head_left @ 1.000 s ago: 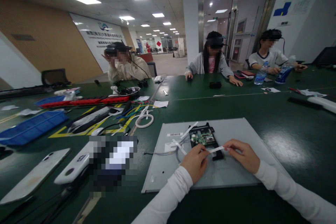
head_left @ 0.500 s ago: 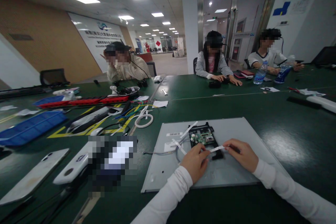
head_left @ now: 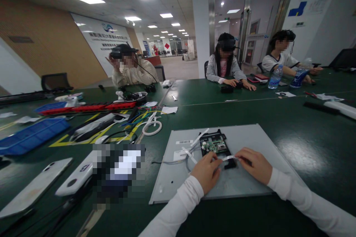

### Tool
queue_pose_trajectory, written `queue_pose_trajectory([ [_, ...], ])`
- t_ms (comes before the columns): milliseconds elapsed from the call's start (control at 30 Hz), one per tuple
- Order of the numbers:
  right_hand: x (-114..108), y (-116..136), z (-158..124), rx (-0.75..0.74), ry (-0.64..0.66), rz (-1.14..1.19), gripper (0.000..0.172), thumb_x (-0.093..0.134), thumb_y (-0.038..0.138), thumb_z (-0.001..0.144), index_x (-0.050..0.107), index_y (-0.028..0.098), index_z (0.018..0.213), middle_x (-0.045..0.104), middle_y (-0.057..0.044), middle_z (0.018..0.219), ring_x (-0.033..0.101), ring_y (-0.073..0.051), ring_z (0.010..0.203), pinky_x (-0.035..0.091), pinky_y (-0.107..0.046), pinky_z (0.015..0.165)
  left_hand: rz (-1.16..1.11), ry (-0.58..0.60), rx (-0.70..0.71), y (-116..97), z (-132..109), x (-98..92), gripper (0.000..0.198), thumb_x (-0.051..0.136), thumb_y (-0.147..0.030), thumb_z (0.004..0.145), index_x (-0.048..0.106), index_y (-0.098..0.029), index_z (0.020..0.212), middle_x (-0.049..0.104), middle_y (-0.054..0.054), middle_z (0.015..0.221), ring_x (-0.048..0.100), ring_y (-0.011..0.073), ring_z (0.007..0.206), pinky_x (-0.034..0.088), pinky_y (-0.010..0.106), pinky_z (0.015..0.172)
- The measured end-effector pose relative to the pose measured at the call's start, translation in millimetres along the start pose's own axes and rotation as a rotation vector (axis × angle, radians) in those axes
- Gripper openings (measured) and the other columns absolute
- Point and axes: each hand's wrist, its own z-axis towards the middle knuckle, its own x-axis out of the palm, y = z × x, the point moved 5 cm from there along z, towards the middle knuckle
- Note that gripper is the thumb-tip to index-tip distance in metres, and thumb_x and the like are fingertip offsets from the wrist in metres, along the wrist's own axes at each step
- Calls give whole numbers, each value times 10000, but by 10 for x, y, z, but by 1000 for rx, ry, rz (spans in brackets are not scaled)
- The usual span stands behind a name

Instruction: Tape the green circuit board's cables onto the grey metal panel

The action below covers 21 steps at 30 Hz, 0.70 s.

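A short white strip (head_left: 228, 158), which looks like a flat ribbon cable or tape, is stretched between my two hands and bows slightly upward. My left hand (head_left: 206, 172) pinches its left end. At its right end, my right hand (head_left: 256, 163) pinches it with thumb and fingers. Both hands are over a grey flat panel (head_left: 250, 139) lying on the table. Just beyond my hands, a black bracket (head_left: 200, 142) with a green circuit board (head_left: 215, 146) sits on the panel. White strips (head_left: 190, 154) and grey wires (head_left: 169, 162) lie left of the board.
A white phone (head_left: 37, 185), a white device (head_left: 76, 174) and a blue tray (head_left: 33, 135) are on the left. A white ring of cable (head_left: 152, 128) lies beyond the panel's left corner. People sit across the green table (head_left: 222, 113), with bottles (head_left: 275, 77) by them.
My right hand has moved slightly left, toward my left hand. The strip, nearly straight before, now bows upward. A person at the far right has shifted their arms.
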Motion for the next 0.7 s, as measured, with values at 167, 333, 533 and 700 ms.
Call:
queue_pose_trajectory([
  [167,7,11,-3,-22,7,-59,218,404,166,789,585,205,903,571,-35,847,531,-145,775,427,-279,716,-2,-6,6,5,-1,10,301,457,-191,785,510,-216,1079,441,65,1043,497,180,889,419,342,822],
  [333,23,17,-2,-42,22,-96,231,401,148,782,589,204,903,562,-40,860,522,-148,794,424,-287,736,3,-8,-1,14,1,25,297,458,-198,787,509,-218,1079,439,63,1048,494,182,901,415,343,830],
  [533,33,29,-1,-60,23,-124,258,404,129,776,592,209,933,554,-43,864,518,-150,801,425,-292,741,1,-1,3,10,4,23,300,464,-187,780,508,-215,1075,445,63,1040,496,182,899,415,346,832],
  [700,32,26,-5,-72,18,-148,269,413,130,773,595,222,949,545,-43,864,515,-152,797,430,-294,730,-5,-5,9,11,5,21,304,467,-180,776,508,-219,1075,446,62,1043,497,180,899,415,347,832],
])
